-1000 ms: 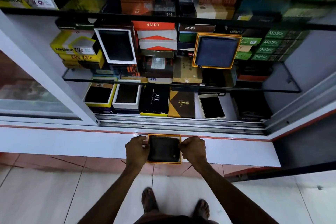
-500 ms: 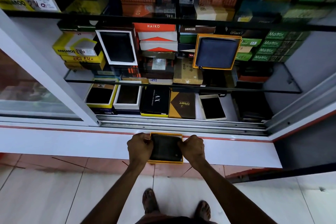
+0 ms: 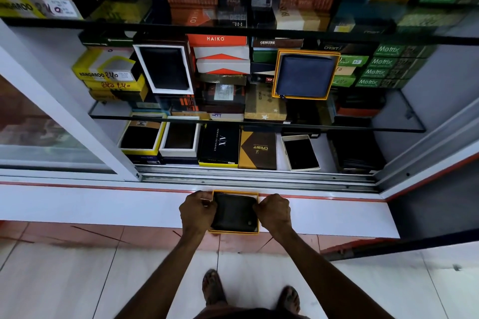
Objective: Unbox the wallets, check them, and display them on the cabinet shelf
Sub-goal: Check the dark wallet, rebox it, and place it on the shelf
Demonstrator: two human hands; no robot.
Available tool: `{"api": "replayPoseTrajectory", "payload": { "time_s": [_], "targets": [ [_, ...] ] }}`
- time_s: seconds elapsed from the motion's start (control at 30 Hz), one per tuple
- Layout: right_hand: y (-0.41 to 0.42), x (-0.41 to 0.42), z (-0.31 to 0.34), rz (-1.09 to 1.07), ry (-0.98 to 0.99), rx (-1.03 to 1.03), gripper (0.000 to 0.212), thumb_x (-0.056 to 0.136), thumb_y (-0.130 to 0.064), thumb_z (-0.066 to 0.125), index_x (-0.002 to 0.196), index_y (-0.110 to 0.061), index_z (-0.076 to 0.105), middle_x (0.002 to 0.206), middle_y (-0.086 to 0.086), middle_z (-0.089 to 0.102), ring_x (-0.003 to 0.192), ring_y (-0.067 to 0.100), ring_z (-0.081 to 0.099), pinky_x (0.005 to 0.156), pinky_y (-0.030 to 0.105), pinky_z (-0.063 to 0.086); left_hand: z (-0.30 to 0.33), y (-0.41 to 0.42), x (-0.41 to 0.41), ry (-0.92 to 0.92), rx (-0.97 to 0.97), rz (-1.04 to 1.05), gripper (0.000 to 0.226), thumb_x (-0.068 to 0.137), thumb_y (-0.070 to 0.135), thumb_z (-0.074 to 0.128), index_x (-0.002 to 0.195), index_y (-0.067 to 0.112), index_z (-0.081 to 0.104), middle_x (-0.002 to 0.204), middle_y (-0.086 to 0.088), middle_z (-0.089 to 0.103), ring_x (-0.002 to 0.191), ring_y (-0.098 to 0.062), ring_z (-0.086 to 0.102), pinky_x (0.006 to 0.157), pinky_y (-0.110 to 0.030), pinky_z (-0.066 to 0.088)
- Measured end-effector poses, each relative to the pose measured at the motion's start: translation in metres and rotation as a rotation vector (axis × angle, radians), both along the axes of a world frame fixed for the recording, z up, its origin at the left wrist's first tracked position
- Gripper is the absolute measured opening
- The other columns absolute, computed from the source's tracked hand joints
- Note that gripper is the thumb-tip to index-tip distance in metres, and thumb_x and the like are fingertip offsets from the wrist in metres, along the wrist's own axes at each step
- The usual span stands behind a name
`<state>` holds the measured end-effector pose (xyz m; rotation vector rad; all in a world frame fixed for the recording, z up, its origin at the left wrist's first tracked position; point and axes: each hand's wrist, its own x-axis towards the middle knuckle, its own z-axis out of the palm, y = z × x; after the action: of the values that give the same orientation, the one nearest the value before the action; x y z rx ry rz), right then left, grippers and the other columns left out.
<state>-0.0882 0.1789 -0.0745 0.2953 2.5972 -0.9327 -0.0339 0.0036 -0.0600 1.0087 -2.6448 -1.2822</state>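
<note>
While hands (image 3: 198, 211) (image 3: 274, 211) pinch its edges, box (image 3: 234, 232) overhangs ledge (image 3: 337, 215).

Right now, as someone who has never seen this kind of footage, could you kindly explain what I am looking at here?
This is one wide-angle picture from a camera worn on a person's head, looking forward and down. No machine is involved, only two bare hands. The left hand and right hand grip the two sides of a yellow-edged open box holding a dark wallet, above the white ledge of an open display cabinet. Behind, glass shelves carry stacked wallet boxes; a blue wallet stands displayed in a similar box.
</note>
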Motion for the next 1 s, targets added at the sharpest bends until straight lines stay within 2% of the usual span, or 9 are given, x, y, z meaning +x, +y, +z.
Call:
{"api": "replayPoseTrajectory", "payload": {
  "time_s": [0.1, 0.2, 0.3, 0.4, 0.63, 0.7, 0.77, 0.87, 1.0],
  "targets": [
    [0.001, 0.001, 0.001, 0.0, -0.015, -0.058, 0.034, 0.089, -0.031, 0.066, 0.073, -0.003, 0.076, 0.068, 0.01, 0.075, 0.066, 0.021, 0.073, 0.077, 0.027, 0.059, -0.002, -0.001, 0.003, -0.04, 0.105, 0.044, 0.013, 0.08, 0.02, 0.071, 0.092, 0.015, 0.073, 0.105, -0.007, 0.074, 0.096, -0.029, 0.068, 0.091, -0.038, 0.053],
    [0.002, 0.004, 0.008, 0.023, 0.007, -0.086, 0.031, 0.088, -0.027, 0.066, 0.071, -0.005, 0.078, 0.066, 0.009, 0.074, 0.067, 0.02, 0.072, 0.082, 0.03, 0.059, 0.001, -0.005, 0.007, -0.048, 0.144, 0.048, 0.009, 0.075, 0.02, 0.073, 0.084, 0.024, 0.071, 0.097, -0.009, 0.077, 0.082, -0.028, 0.071, 0.083, -0.044, 0.059],
    [0.008, 0.006, 0.031, 0.024, 0.067, -0.145, 0.022, 0.084, -0.025, 0.07, 0.069, -0.011, 0.079, 0.059, 0.003, 0.071, 0.064, 0.019, 0.072, 0.077, 0.033, 0.061, 0.021, -0.01, 0.012, 0.01, 0.126, 0.046, 0.011, 0.075, 0.019, 0.071, 0.082, 0.026, 0.073, 0.087, -0.004, 0.078, 0.076, -0.024, 0.072, 0.083, -0.044, 0.059],
    [0.014, 0.006, 0.069, 0.019, 0.147, -0.236, 0.016, 0.078, -0.022, 0.072, 0.064, -0.016, 0.077, 0.057, -0.001, 0.073, 0.056, 0.01, 0.071, 0.066, 0.024, 0.059, 0.054, -0.014, 0.014, 0.11, 0.089, 0.061, 0.011, 0.075, 0.021, 0.074, 0.084, 0.027, 0.074, 0.077, 0.004, 0.076, 0.073, -0.018, 0.072, 0.081, -0.041, 0.059],
    [0.011, -0.003, 0.158, -0.028, 0.299, -0.442, 0.016, 0.076, -0.018, 0.078, 0.064, -0.028, 0.071, 0.061, -0.013, 0.073, 0.057, 0.005, 0.071, 0.061, 0.024, 0.061, 0.136, -0.015, 0.004, 0.349, 0.133, 0.135, 0.02, 0.072, 0.014, 0.073, 0.091, 0.021, 0.077, 0.076, 0.01, 0.074, 0.076, -0.008, 0.07, 0.081, -0.033, 0.057],
    [0.01, -0.011, 0.177, -0.027, 0.359, -0.491, 0.016, 0.076, -0.018, 0.079, 0.068, -0.03, 0.071, 0.062, -0.014, 0.073, 0.06, 0.002, 0.071, 0.064, 0.02, 0.06, 0.157, -0.016, -0.001, 0.448, 0.153, 0.127, 0.023, 0.071, 0.017, 0.073, 0.092, 0.023, 0.076, 0.074, 0.012, 0.075, 0.074, -0.005, 0.07, 0.074, -0.025, 0.055],
    [0.008, -0.02, 0.19, -0.036, 0.383, -0.571, 0.012, 0.076, -0.017, 0.08, 0.075, -0.028, 0.073, 0.068, -0.01, 0.076, 0.066, 0.003, 0.073, 0.071, 0.027, 0.062, 0.176, -0.017, -0.005, 0.538, 0.155, 0.121, 0.025, 0.066, 0.025, 0.069, 0.091, 0.027, 0.076, 0.073, 0.013, 0.076, 0.073, -0.001, 0.07, 0.068, -0.016, 0.053],
    [0.004, -0.036, 0.202, -0.04, 0.414, -0.657, 0.015, 0.076, -0.015, 0.08, 0.075, -0.029, 0.074, 0.072, -0.005, 0.078, 0.071, 0.01, 0.075, 0.076, 0.04, 0.063, 0.193, -0.022, -0.018, 0.634, 0.139, 0.112, 0.023, 0.071, 0.017, 0.073, 0.092, 0.024, 0.076, 0.077, 0.008, 0.076, 0.073, -0.005, 0.07, 0.068, -0.024, 0.055],
    [-0.005, -0.06, 0.214, -0.011, 0.508, -0.645, 0.02, 0.078, -0.013, 0.078, 0.077, -0.032, 0.073, 0.076, -0.006, 0.078, 0.074, 0.006, 0.075, 0.077, 0.035, 0.063, 0.202, -0.031, -0.047, 0.696, 0.095, 0.065, 0.026, 0.076, 0.007, 0.072, 0.096, 0.022, 0.075, 0.081, 0.004, 0.076, 0.077, -0.009, 0.072, 0.072, -0.027, 0.059]
  ]
}}
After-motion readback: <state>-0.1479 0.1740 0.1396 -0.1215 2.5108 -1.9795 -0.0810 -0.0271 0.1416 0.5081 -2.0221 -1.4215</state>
